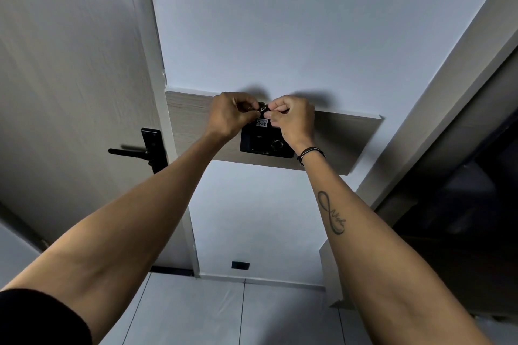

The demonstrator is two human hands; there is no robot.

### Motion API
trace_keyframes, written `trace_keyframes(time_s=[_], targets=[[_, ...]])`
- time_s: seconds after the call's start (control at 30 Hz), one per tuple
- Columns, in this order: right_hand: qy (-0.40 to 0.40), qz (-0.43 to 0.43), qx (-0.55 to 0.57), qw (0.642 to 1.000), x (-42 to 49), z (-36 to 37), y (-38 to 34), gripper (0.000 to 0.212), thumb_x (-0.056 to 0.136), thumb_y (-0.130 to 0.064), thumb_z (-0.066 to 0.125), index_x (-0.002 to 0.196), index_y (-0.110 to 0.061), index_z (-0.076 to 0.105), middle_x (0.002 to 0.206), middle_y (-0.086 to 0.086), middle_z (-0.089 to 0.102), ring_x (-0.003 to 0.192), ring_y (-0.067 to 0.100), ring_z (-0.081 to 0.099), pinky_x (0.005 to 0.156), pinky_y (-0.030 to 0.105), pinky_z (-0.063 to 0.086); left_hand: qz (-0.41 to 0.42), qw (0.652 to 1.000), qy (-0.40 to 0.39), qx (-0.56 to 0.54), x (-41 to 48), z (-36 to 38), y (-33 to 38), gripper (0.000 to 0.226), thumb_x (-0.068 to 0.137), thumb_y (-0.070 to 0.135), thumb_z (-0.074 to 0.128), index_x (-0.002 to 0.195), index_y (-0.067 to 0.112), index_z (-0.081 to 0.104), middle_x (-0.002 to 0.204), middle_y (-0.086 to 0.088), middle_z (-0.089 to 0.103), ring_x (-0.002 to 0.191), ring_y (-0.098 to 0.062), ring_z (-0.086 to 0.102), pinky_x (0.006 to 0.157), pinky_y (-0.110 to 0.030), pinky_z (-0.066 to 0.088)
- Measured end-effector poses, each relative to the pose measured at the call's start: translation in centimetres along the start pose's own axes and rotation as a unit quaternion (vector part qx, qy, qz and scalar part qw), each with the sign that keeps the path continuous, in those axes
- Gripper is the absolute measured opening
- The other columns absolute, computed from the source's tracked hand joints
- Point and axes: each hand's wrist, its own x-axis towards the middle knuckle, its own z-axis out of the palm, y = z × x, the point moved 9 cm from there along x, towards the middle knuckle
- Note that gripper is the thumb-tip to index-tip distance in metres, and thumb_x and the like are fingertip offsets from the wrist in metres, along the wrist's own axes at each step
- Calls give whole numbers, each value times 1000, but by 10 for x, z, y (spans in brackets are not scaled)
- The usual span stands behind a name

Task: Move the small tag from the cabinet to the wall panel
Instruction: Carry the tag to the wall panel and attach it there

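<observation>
Wall [280,22]: pale, plain, filling the middle of the view from top down to the skirting.
Door [70,78]: light wood-grain, at left, closed against its white frame; black lever handle [131,151] on a black plate near its right edge.
Floor [210,314]: large pale tiles with thin dark joints, at the bottom.
Dark opening [462,204]: at right, behind a pale frame; contents too dim to tell.
Wall panel [344,143]: horizontal wood-grain board fixed across the wall at hand height, running from the door frame toward the right.
Black unit [263,144]: square dark plate mounted on the wall panel, with a round dial mark at its lower right; its top edge is covered by the hands.
Left hand [229,116]: raised to the panel, fingers curled tight, pinching a metal key ring [261,106] from the left.
Right hand [291,117]: raised beside it, fingers bunched in a narrow pinch on the same cluster from the right; dark cord bracelet [309,153] at the wrist, tattoo on the forearm.
Small tag [262,122]: white label with handwritten digits, hanging below the ring, between the two hands, just under their fingertips and in front of the black unit's upper edge. Whether it hangs on the unit or only from the fingers cannot be told.
Wall socket [240,265]: small dark plate low on the wall, above the skirting.
</observation>
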Motion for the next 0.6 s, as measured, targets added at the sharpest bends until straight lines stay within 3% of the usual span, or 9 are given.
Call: trace_keyframes(time_s=[0.23, 0.37, 0.6], targets=[[-16, -5, -19, 1000, -3, 7, 5, 13, 80, -3, 90, 88, -11, 82, 67, -9, 74, 70, 28, 81, 73, 51, 70, -6, 1000, -7, 24, -5, 2, -11, 9, 81, 4, 85, 88, 9, 82, 89, -18, 82, 77, -21, 72, 83, -52, 63], [-16, 3, -20, 1000, -5, 9, 11, 13, 81, -3, 89, 88, -11, 82, 67, -8, 74, 71, 28, 81, 73, 51, 70, -2, 999, -5, 34, -9, 4, -13, 9, 81, 3, 85, 89, 5, 83, 93, -16, 83, 81, -26, 76, 85, -52, 64], [1, -7, -45, 999, -6, 6, 13, 10, 83, -6, 88, 90, -12, 82, 73, -3, 76, 75, 22, 80, 81, 49, 69, -5, 999, -8, 36, -10, 8, -12, 8, 82, 5, 84, 88, 10, 83, 86, -6, 80, 77, -18, 73, 84, -51, 65]])
